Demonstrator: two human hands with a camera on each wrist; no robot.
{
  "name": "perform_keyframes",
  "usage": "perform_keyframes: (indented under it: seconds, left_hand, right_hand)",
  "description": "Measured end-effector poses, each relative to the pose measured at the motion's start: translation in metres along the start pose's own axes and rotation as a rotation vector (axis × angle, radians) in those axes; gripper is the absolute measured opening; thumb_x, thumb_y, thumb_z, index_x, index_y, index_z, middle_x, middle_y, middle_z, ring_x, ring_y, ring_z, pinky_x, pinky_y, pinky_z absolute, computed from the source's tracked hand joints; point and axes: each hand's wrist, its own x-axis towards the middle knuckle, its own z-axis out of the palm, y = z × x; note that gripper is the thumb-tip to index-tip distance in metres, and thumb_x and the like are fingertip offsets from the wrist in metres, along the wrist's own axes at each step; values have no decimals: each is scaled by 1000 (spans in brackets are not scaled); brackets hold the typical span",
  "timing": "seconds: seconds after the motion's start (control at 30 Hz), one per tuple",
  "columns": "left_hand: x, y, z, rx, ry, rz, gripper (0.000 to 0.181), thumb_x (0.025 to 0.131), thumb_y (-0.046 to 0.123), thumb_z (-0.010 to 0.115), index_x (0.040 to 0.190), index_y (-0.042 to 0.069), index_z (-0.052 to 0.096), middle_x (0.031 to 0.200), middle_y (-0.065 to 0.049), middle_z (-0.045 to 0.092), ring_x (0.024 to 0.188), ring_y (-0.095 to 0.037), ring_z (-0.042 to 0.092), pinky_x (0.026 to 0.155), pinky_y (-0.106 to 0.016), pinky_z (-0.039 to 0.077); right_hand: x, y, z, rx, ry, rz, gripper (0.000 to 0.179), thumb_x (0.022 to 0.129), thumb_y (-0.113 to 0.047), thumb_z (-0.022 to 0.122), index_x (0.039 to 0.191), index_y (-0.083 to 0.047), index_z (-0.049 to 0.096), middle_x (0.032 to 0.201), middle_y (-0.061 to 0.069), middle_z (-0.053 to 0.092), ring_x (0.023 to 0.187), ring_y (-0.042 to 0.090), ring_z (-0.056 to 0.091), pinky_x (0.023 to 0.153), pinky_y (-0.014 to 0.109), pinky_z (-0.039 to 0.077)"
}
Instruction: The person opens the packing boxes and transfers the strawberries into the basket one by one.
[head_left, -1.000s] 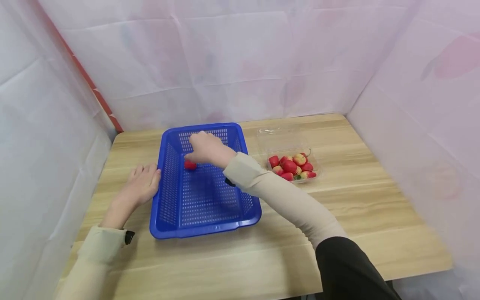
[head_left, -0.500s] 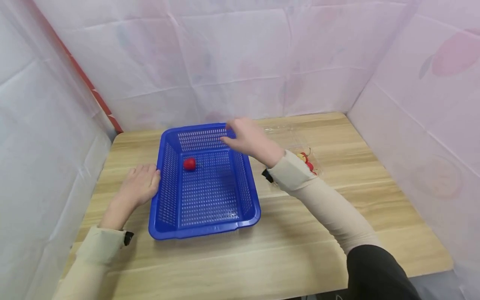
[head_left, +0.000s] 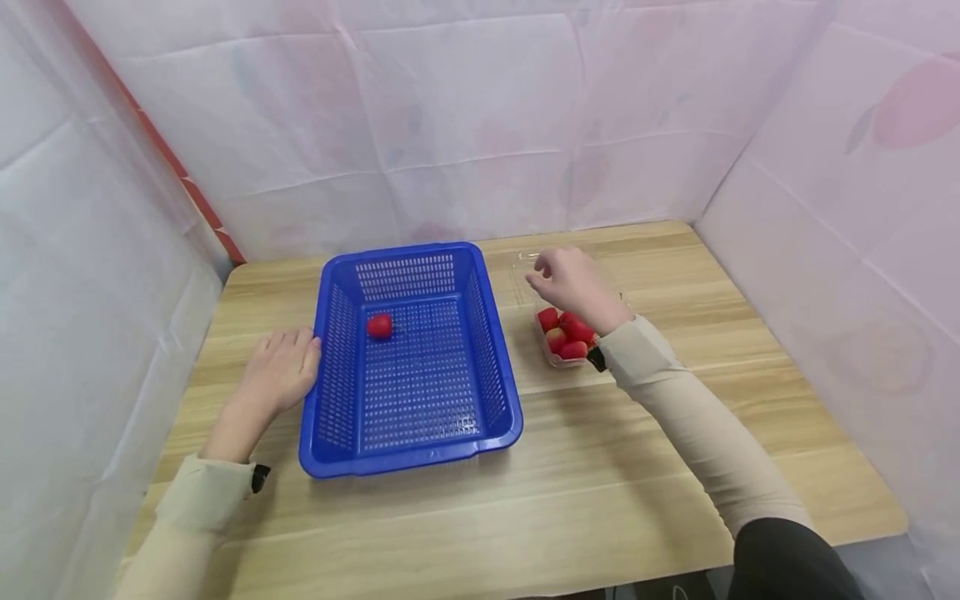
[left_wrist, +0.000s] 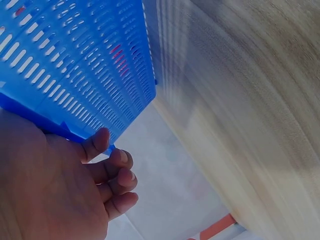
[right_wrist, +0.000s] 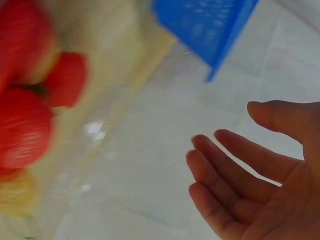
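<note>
My left hand (head_left: 281,371) holds the left rim of a blue plastic basket (head_left: 405,457). In the left wrist view its fingers curl below the rim, while the thumb is hidden. Inside the basket lies one small red fruit (head_left: 380,326), towards the back left. My right hand (head_left: 573,283) is above a clear plastic punnet (head_left: 557,361). Several small red and yellowish fruits (head_left: 576,327) fill the punnet, partly covered by my hand and cuff. In the right wrist view, the fingers are spread and relaxed with nothing between them, beside the blurred fruits (right_wrist: 22,127).
The punnet's clear lid (head_left: 527,265) lies folded back behind it. Both containers stand on a wooden table (head_left: 420,525). Pale cloth walls (head_left: 465,117) enclose the table at the back and on both sides.
My right hand has left the basket and moved right, over the punnet. The red fruit stays behind on the basket floor. My left hand remains at the rim.
</note>
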Motion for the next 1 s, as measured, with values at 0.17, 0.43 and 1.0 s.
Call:
perform_keyframes:
  seconds: [0.17,0.43,1.0]
  left_hand:
    - [-1,1,0,-2,-9,-12,43,108,29,17,108,-1,48,110,-26,55,109,-45,47,88,-58,34]
    - [-1,0,0,-19,-6,-12,42,107,29,17,109,0,47,114,-26,54,110,-45,46,87,-57,34]
    - [-1,-1,0,-21,-8,-3,43,107,27,16,112,-4,47,115,-29,54,113,-47,45,94,-59,32]
  right_hand:
    - [-7,32,11,-12,-13,10,24,92,-15,61,98,7,70,96,23,69,89,36,64,80,49,51]
    - [-25,58,20,4,-68,68,23,86,-8,66,98,12,69,92,24,66,89,37,59,81,49,48]
    - [-36,69,26,38,-171,122,16,76,-2,79,86,7,70,82,16,66,78,30,58,73,44,49]
